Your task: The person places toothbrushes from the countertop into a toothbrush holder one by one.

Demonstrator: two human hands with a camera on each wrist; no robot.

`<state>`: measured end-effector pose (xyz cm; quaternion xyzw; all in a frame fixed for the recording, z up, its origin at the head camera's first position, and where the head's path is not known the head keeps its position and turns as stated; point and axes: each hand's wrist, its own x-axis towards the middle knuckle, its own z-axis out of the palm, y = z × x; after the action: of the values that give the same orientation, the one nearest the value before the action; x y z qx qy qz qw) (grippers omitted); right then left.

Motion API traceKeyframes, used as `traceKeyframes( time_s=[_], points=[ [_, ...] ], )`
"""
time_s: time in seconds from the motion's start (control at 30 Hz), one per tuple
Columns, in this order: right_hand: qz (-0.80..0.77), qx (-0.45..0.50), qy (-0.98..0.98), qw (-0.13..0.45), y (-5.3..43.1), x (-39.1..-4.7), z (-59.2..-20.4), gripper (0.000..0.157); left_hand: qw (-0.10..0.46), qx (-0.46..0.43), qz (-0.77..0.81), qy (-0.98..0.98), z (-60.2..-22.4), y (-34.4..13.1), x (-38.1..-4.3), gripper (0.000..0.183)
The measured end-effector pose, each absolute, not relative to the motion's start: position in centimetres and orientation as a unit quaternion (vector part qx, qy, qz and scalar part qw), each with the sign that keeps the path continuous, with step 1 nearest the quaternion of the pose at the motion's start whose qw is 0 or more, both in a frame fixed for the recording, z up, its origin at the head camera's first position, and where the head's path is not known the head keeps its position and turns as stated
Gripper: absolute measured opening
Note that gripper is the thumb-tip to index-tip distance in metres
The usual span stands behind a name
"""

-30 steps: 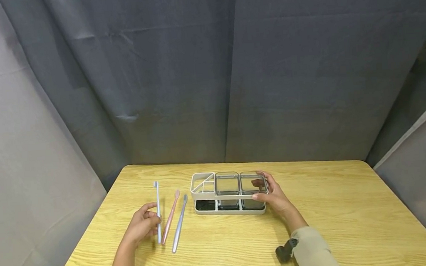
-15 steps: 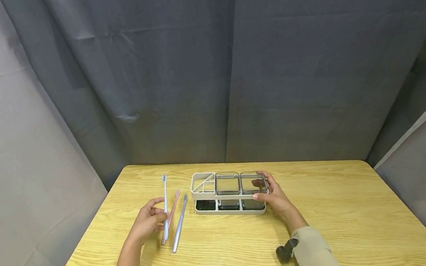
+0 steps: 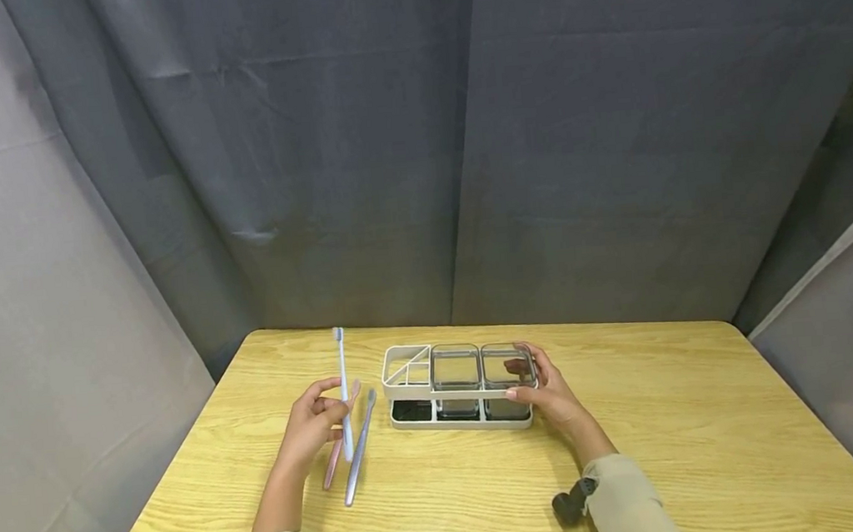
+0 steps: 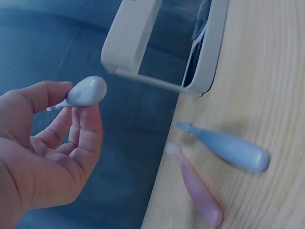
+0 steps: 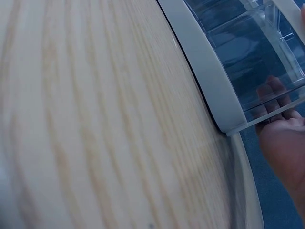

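Note:
My left hand (image 3: 307, 430) pinches a pale blue toothbrush (image 3: 341, 360) between thumb and fingertips, bristles up. In the left wrist view its rounded handle end (image 4: 93, 90) points toward the camera. Below the hand, a pink toothbrush (image 3: 333, 467) and a darker blue toothbrush (image 3: 357, 462) lie side by side on the table; the hand partly covers the pink one. Just right of them stands a two-tier white toothbrush holder (image 3: 462, 425) with divided slots (image 3: 407, 371) at its left and two clear cups (image 3: 455, 367). My right hand (image 3: 557, 398) grips the holder's right end, fingers seen through the cup.
The wooden table (image 3: 680, 430) has its far edge close behind the holder. A dark grey curtain (image 3: 576, 162) hangs behind it, with a lighter grey one (image 3: 48, 329) at the left.
My left hand has moved right and farther from me with the pale blue toothbrush, passing over the pink toothbrush toward the holder. The right hand and the holder have stayed in place.

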<state>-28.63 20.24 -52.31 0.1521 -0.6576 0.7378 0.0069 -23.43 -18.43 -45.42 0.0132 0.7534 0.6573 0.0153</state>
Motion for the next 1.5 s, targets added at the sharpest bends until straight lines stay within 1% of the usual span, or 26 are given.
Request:
traceKeyframes(
  time_s=[0.13,0.3,0.53,0.7,0.97,1.07,1.37,1.5],
  points=[
    [0.736,0.147,-0.660,0.008,20.5,-28.6,-52.4,0.080,-0.002,0.021,0.663,0.748,-45.2,-17.3,-23.5,0.036],
    [0.734,0.153,-0.662,0.009,20.7,-28.5,-52.2,0.080,-0.018,0.012,0.669,0.743,-45.0,-16.4,-23.8,0.036],
    [0.731,0.156,-0.664,0.009,20.7,-28.4,-52.0,0.079,-0.081,0.033,0.712,0.697,-44.8,-15.0,-24.2,0.034],
    [0.739,0.153,-0.656,0.000,20.6,-28.3,-52.2,0.080,-0.110,0.028,0.729,0.675,-44.5,-14.0,-24.6,0.031],
    [0.740,0.136,-0.658,-0.002,20.4,-28.4,-52.3,0.081,-0.150,0.040,0.743,0.651,-43.7,-12.6,-25.4,0.040],
    [0.741,0.132,-0.659,-0.003,20.4,-28.4,-52.2,0.081,-0.170,0.044,0.753,0.634,-43.5,-11.9,-25.6,0.040],
    [0.744,0.142,-0.653,-0.010,20.4,-28.2,-52.1,0.081,-0.197,0.038,0.773,0.602,-42.9,-10.6,-25.6,0.028],
    [0.744,0.138,-0.654,-0.011,20.2,-28.2,-52.0,0.080,-0.203,0.045,0.778,0.593,-42.8,-10.3,-25.8,0.027]
  ],
)
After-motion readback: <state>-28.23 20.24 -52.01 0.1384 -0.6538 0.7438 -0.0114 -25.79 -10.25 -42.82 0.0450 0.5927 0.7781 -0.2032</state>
